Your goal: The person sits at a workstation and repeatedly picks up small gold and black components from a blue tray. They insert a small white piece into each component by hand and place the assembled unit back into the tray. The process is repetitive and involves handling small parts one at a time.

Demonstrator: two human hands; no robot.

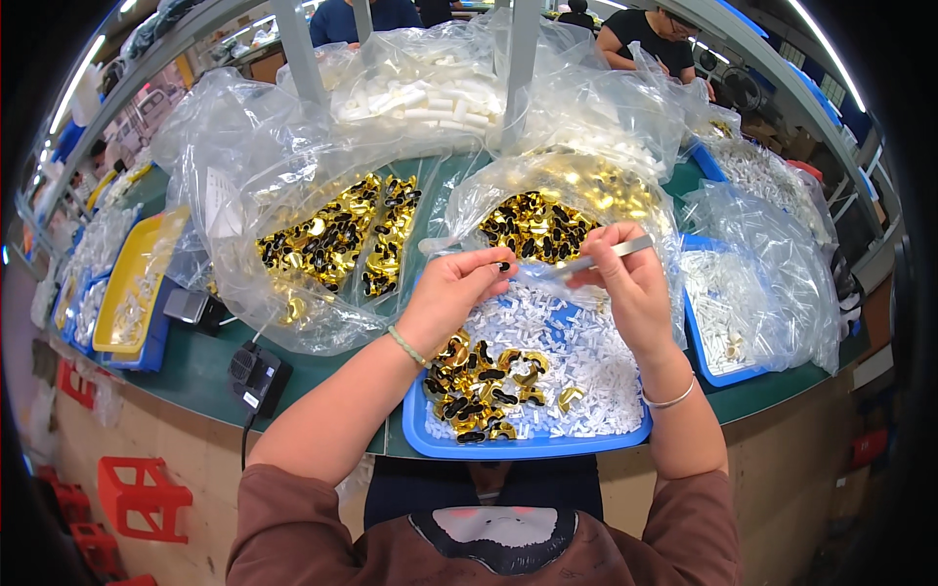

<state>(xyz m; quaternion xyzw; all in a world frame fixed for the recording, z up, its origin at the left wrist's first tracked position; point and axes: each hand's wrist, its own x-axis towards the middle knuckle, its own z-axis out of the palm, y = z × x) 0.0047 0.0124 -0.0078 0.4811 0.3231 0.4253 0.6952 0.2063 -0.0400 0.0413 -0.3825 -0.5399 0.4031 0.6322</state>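
Note:
My left hand [451, 293] is closed in a pinch on a small gold-and-black part [504, 267], over the far side of a blue tray [528, 450]. Close by on the right, my right hand [632, 288] grips metal tweezers [633, 247], their tips slanting left toward the left fingers. Whether the tips hold anything is too blurred to tell. Small white plastic pieces [586, 391] cover much of the tray. Curved gold parts with black inserts [469, 391] are heaped at its near left.
Behind the tray lie clear bags holding gold-and-black parts [327, 234] and white tubes [430, 103]. Another blue tray [696, 327] is at right, a yellow tray [117, 337] at left. A black corded device [256, 376] sits near the table edge. Grey posts [520, 78] rise behind; a person [650, 44] works beyond.

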